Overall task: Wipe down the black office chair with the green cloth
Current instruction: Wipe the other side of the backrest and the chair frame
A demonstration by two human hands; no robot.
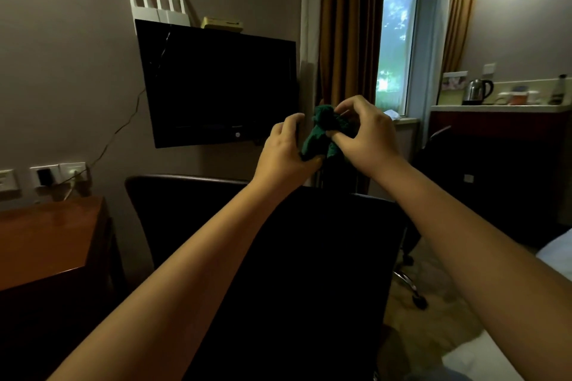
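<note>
We hold the green cloth up in the air at about 12 o'clock, above the black office chair and clear of it. The chair's top edge runs from 9 to 3 o'clock under our wrists, and its back fills the 6 o'clock area. The wooden desk stands just beside the chair at 8 o'clock. The dark cabinet stands at 3 o'clock and the bed corner at 4. Bare floor shows between the chair and the bed, around the chair's castor.

The cloth is bunched into a lump, with its long axis near upright, from 1 down to 7 o'clock. Our left hand pinches the lower end with curled fingers and thumb. Our right hand grips the upper part, fingers arched over it, thumb pressed in.
</note>
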